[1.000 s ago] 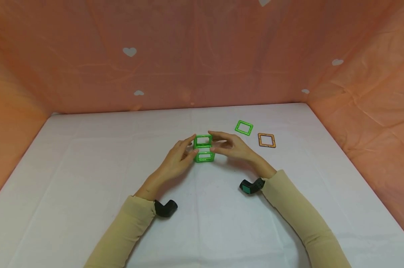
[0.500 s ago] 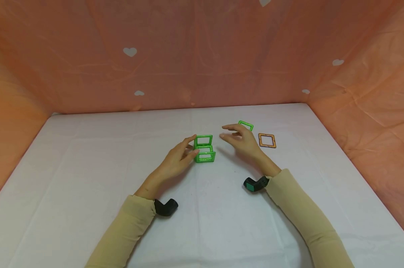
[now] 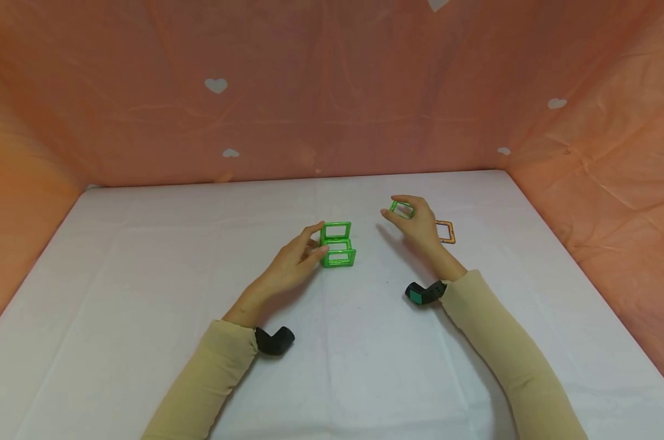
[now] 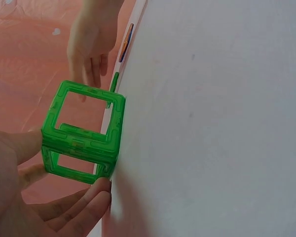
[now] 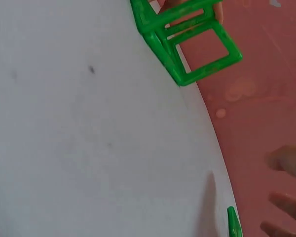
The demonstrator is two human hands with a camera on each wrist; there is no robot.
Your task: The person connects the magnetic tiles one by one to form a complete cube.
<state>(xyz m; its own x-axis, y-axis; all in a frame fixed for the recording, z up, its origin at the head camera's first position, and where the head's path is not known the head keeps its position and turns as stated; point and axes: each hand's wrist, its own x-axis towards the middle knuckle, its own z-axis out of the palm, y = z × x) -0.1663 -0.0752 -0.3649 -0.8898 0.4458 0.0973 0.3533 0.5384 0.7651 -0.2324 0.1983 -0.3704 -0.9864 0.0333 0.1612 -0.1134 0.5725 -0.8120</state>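
Observation:
A box-like build of green magnetic tiles [image 4: 79, 144] stands on the white table, with an upright square panel at front and back and open on its right side. My left hand [image 3: 291, 261] holds it from the left, thumb and fingertips at its edges. Further back on the right, my right hand [image 3: 416, 223] is over a loose green square magnetic tile [image 3: 394, 207], thumb and fingers spread around it. In the right wrist view that tile [image 5: 234, 223] lies low near the table edge, apart from the fingers [image 5: 287, 159].
An orange square magnetic tile [image 3: 451, 232] lies flat beside the right hand, partly covered by it. Orange cloth [image 3: 321, 91] with pale hearts hangs behind and beside the white table [image 3: 145, 269]. Each wrist wears a small black camera [image 3: 274, 341].
My right hand has left the green build and moved right and back to the loose green tile, now partly covering the orange one. My left hand stays at the build.

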